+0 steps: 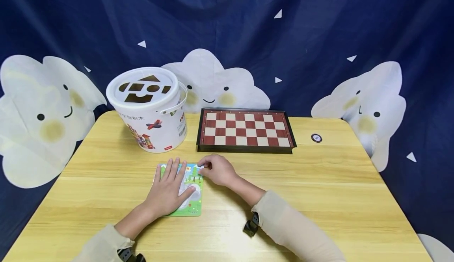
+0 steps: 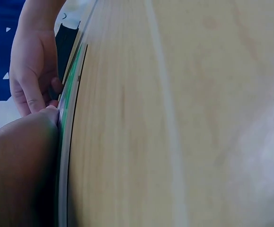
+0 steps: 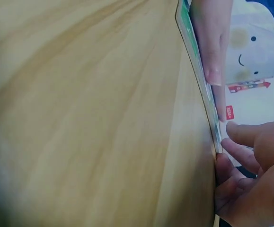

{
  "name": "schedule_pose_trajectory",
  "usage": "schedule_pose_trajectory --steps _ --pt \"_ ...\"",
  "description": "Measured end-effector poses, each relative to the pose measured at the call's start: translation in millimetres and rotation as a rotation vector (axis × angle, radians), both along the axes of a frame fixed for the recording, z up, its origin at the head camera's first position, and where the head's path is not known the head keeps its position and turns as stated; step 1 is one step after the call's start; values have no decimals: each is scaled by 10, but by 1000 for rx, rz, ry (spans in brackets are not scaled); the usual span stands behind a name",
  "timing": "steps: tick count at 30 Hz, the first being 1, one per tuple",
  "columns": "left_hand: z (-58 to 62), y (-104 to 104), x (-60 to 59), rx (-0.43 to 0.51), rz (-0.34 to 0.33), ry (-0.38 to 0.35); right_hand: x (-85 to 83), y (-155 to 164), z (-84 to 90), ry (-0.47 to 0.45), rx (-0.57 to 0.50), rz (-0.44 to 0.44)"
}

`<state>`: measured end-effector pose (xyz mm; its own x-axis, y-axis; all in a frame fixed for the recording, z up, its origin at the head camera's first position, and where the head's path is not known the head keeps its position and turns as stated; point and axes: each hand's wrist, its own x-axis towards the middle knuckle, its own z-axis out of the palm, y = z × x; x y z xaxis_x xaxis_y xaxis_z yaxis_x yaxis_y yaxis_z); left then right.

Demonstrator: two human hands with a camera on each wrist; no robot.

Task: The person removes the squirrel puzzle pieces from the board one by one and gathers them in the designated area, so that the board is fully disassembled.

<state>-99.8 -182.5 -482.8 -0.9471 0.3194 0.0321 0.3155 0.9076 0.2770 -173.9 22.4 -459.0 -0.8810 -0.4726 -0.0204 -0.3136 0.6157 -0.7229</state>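
One picture board (image 1: 191,205), green-edged, is lying flat on the worktop (image 1: 319,199) near its middle, close to the person. The left hand (image 1: 168,189) is pressing down on the board with all fingers (image 1: 173,167) straight and spread, palm flat, covering most of its left half. The right hand (image 1: 217,169) is sitting at the board's 1 o'clock corner, fingers curled and pinching that corner; the left wrist view is showing these fingers (image 2: 32,97) hooked over the board's edge (image 2: 68,109), and the right wrist view is showing the same edge (image 3: 198,71) lying thin against the wood.

At 12 o'clock from the board, one checkerboard (image 1: 246,130), red and white squares in a dark frame, is lying flat. At 11 o'clock, one white bucket (image 1: 150,108) is standing upright, its lid (image 1: 143,86) pierced with shape holes, handle hanging at its right side. At 2 o'clock, well apart, one small round dark disc (image 1: 316,137) is lying on the wood. Behind, a navy cloth (image 1: 283,29) with three smiling clouds is hanging.
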Motion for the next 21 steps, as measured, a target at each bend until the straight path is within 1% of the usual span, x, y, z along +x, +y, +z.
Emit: schedule_pose_trajectory --steps 5,13,21 --pt "12 2 5 -13 6 5 24 -48 17 2 22 -27" --pt "7 5 11 -12 17 -2 46 -103 26 -41 27 -74" --pt "13 15 10 -16 17 1 23 -117 24 -94 -92 -110"
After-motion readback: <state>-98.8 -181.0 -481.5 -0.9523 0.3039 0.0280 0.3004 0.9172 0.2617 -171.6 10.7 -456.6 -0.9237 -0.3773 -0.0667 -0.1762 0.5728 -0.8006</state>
